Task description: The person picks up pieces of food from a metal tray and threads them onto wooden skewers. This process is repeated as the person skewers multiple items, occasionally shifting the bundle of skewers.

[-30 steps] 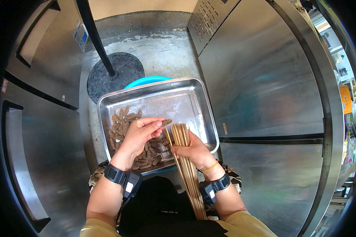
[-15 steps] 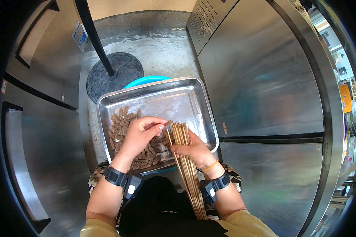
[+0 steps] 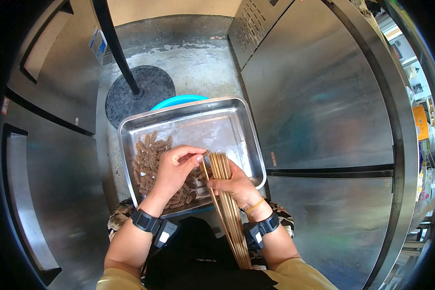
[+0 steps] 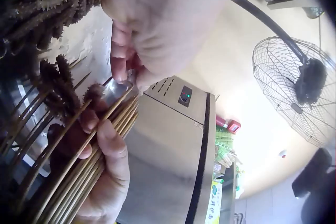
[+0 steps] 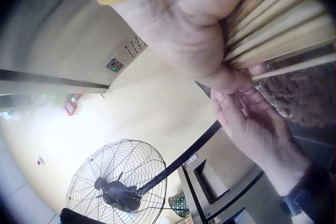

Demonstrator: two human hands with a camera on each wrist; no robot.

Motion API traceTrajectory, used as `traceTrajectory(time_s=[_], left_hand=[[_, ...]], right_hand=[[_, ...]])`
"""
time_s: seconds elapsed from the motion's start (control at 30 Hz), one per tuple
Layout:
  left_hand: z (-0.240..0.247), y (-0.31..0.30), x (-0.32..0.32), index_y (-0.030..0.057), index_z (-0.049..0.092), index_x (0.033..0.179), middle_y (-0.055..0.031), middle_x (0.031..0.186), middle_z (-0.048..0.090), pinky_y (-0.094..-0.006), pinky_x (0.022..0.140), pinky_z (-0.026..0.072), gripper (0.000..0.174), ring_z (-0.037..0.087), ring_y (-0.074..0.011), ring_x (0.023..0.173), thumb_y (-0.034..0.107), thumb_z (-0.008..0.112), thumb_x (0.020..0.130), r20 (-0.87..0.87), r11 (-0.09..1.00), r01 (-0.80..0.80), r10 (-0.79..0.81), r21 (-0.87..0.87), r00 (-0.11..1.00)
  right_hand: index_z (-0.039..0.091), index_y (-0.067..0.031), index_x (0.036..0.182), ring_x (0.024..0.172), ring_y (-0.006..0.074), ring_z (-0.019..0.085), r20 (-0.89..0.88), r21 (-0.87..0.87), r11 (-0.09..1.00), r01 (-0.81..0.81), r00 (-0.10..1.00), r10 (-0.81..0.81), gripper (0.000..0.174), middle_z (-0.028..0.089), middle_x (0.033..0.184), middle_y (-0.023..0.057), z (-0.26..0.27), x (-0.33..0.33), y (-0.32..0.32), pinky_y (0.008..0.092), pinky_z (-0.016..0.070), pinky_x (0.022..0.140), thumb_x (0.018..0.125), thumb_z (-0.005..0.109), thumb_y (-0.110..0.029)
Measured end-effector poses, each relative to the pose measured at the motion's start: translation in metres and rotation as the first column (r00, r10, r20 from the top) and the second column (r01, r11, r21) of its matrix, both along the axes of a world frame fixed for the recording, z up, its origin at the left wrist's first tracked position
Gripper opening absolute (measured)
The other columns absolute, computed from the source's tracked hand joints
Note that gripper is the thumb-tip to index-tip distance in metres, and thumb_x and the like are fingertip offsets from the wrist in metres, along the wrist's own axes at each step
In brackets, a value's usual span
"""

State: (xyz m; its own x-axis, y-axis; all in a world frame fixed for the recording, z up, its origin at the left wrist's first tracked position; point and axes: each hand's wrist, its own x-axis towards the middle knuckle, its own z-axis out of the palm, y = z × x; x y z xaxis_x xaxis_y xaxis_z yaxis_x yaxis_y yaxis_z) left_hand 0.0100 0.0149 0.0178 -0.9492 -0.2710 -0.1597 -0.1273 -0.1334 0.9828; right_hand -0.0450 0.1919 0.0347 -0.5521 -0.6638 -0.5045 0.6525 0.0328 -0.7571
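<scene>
Closer in against the stick ends now, the left hand point(image 3: 169, 171) has shifted slightly toward the right, and less of the brown piece point(image 3: 206, 153) shows past its fingertips than in the earlier frame. Its fingers are narrow, thumb and fingertips pinching that piece. The right hand point(image 3: 237, 186) grips a bundle of thin sticks point(image 3: 233, 217), fingers curled round it a little below the upper ends.

What matters most is how piece and stick line up: the piece sits at the top of the lead stick point(image 4: 110, 111), which stands slightly apart from the bundle on the left hand's side. The stick's long axis slants from the left fingertips down past the right thumb toward the lap. The left hand is nearer the piece, the right nearer the shafts. Whether the tip touches or enters the piece is hidden by the fingers.

Seen from the head, a pile of brown pieces point(image 3: 147, 159) lies in the metal tray point(image 3: 227, 125), left of the bundle. The left wrist view adds dark pieces point(image 4: 52, 85) among more sticks beyond the right fingers, and the fan point(image 4: 311, 79), whose cage the head view leaves out.
</scene>
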Motion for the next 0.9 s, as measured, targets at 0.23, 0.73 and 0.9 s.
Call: traceTrajectory(time_s=[0.23,0.73,0.9], left_hand=[[-0.006,0.004,0.002,0.0012,0.068,0.097,-0.0044,0.088,0.069,-0.0232,0.070,0.0510,0.014,0.062,-0.0088,0.077,0.001,0.063,0.084,-0.003,0.997,-0.070,0.070,-0.045,0.998],[-0.003,0.003,0.004,0.0003,0.067,0.090,-0.0029,0.082,0.066,-0.0211,0.066,0.0492,0.008,0.061,-0.0071,0.074,-0.001,0.063,0.083,0.026,0.956,-0.112,0.124,-0.272,0.992],[0.005,0.004,0.007,-0.0002,0.067,0.088,-0.0077,0.081,0.067,-0.0236,0.062,0.0507,0.008,0.064,-0.0123,0.070,-0.002,0.065,0.080,-0.001,0.935,-0.129,0.136,-0.330,0.991]], right_hand=[[0.043,0.0006,0.121,0.066,0.0122,0.058,0.004,0.012,1.000,-0.018,1.000,0.018,0.046,0.057,0.088,0.0046,0.004,-0.001,-0.002,0.0240,0.0490,0.058,0.079,0.063,0.005],[0.040,-0.0005,0.120,0.064,0.0123,0.057,-0.170,0.197,0.971,-0.136,0.971,0.170,0.043,0.056,0.081,0.0048,0.014,0.008,-0.012,0.0247,0.0482,0.059,0.081,0.058,0.003],[0.041,0.0001,0.119,0.064,0.0119,0.057,-0.173,0.130,0.987,-0.092,0.978,0.114,0.042,0.055,0.081,0.0042,0.012,0.011,-0.010,0.0247,0.0482,0.059,0.081,0.060,0.002]])
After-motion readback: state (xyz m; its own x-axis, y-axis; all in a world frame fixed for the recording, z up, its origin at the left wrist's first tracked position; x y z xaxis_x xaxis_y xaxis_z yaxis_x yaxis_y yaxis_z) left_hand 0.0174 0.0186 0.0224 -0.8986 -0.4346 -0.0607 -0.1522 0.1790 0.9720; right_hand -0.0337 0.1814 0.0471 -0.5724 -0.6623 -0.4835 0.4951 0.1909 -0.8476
